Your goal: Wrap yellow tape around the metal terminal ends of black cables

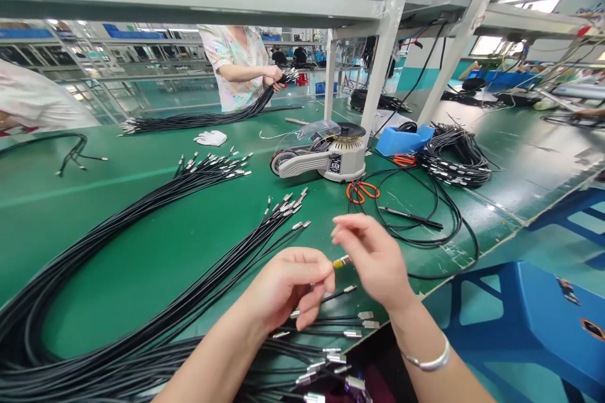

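My left hand is closed in a pinch around a cable end, whose metal connector with a yellow band sticks out toward my right hand. The cable behind it is mostly hidden by my fingers. Beside the connector is my right hand, its thumb and fingertips curled together; anything between them is too small to make out. Below both hands lie black cables with silver connectors. Further left, a long looped bundle of black cables has its connector ends fanned out on the green table.
A tape dispenser stands ahead. Orange-handled scissors, a black pen and a coiled cable bundle lie to the right. A blue stool stands beside the table. Across it, a person holds cables.
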A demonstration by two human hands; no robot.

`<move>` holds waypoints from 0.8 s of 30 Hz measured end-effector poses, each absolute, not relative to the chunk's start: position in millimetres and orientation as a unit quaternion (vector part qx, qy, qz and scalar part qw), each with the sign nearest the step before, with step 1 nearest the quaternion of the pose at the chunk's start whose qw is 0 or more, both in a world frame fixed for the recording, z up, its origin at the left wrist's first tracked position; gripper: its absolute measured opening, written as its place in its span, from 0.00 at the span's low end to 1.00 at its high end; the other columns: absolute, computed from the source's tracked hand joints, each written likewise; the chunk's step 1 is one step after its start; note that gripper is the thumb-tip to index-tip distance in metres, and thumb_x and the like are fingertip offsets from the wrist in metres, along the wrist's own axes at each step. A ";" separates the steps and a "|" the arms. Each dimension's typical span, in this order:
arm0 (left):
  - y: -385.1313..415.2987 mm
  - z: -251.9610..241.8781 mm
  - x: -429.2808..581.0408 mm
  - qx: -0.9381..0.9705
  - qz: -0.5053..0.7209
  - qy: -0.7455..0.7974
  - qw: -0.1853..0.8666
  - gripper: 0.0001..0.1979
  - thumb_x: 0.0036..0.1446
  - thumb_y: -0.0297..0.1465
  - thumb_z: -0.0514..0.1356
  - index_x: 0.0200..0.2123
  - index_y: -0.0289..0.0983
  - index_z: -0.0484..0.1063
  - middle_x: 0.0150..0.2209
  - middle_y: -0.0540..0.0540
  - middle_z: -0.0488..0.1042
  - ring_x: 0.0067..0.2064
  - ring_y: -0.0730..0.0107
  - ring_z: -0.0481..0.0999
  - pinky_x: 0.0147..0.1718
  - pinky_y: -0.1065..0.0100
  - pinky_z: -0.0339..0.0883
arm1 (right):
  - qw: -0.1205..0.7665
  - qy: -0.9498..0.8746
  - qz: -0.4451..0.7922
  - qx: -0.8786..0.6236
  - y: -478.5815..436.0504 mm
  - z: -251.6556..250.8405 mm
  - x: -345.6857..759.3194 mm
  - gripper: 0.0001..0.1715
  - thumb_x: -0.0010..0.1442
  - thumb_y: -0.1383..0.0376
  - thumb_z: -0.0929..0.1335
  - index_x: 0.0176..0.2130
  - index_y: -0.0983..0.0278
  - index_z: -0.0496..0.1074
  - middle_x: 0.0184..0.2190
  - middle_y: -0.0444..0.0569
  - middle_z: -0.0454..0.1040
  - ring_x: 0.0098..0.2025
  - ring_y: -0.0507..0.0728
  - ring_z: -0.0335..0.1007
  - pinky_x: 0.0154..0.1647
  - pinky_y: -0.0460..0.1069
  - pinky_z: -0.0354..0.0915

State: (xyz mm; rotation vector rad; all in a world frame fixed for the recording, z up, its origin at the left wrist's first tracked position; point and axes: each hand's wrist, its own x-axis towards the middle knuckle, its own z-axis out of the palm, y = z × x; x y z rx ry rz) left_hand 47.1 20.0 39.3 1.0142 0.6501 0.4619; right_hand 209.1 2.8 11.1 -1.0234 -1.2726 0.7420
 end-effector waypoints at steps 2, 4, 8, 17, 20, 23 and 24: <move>18.6 42.7 47.4 0.600 0.292 0.391 0.634 0.10 0.54 0.35 0.59 0.25 0.35 0.74 0.17 0.53 0.64 0.15 0.79 0.60 0.14 0.75 0.55 | 0.636 -0.470 0.363 -0.493 3.7 12.7 219.6 0.11 0.59 0.60 0.68 0.42 0.62 0.73 0.35 0.48 0.74 0.35 0.54 0.71 0.41 0.51 0.68; 17.5 42.5 47.7 0.720 0.344 0.423 0.429 0.09 0.57 0.33 0.57 0.29 0.37 0.76 0.25 0.49 0.70 0.24 0.75 0.68 0.24 0.73 0.62 | 0.611 -0.434 0.428 -0.505 1.1 14.2 227.8 0.15 0.58 0.56 0.68 0.40 0.64 0.74 0.34 0.49 0.75 0.34 0.54 0.71 0.39 0.51 0.69; 14.9 34.1 48.6 0.835 0.346 0.375 0.207 0.10 0.60 0.30 0.54 0.36 0.38 0.76 0.30 0.47 0.71 0.31 0.71 0.71 0.33 0.70 0.64 | 0.539 -0.469 0.487 -0.503 -8.8 16.9 231.1 0.16 0.55 0.55 0.70 0.34 0.66 0.76 0.28 0.47 0.74 0.31 0.53 0.69 0.34 0.49 0.67; 15.7 18.7 55.0 0.872 0.346 0.335 0.092 0.14 0.61 0.30 0.55 0.49 0.36 0.71 0.35 0.43 0.75 0.36 0.68 0.74 0.36 0.69 0.68 | 0.544 -0.439 0.486 -0.525 -13.3 17.1 220.3 0.13 0.53 0.58 0.71 0.25 0.65 0.70 0.20 0.40 0.67 0.24 0.50 0.61 0.29 0.46 0.59; 15.8 15.8 55.6 0.873 0.361 0.322 0.063 0.13 0.61 0.28 0.54 0.47 0.39 0.73 0.33 0.44 0.76 0.34 0.69 0.73 0.34 0.69 0.68 | 0.546 -0.423 0.494 -0.528 -12.9 15.9 217.1 0.13 0.52 0.59 0.70 0.23 0.64 0.68 0.18 0.40 0.65 0.23 0.50 0.59 0.26 0.46 0.58; 14.8 13.0 54.3 0.870 0.391 0.300 0.038 0.15 0.59 0.25 0.55 0.49 0.40 0.73 0.34 0.44 0.77 0.33 0.69 0.74 0.34 0.69 0.69 | 0.547 -0.399 0.522 -0.519 -12.7 15.4 214.4 0.13 0.51 0.60 0.70 0.22 0.64 0.67 0.17 0.40 0.65 0.22 0.49 0.59 0.25 0.46 0.58; 14.4 12.4 53.8 0.868 0.400 0.292 0.034 0.16 0.58 0.24 0.56 0.49 0.41 0.73 0.35 0.44 0.78 0.33 0.69 0.74 0.34 0.69 0.69 | 0.548 -0.387 0.537 -0.511 -13.0 15.6 213.6 0.13 0.50 0.61 0.70 0.22 0.65 0.67 0.17 0.40 0.65 0.21 0.49 0.59 0.25 0.46 0.57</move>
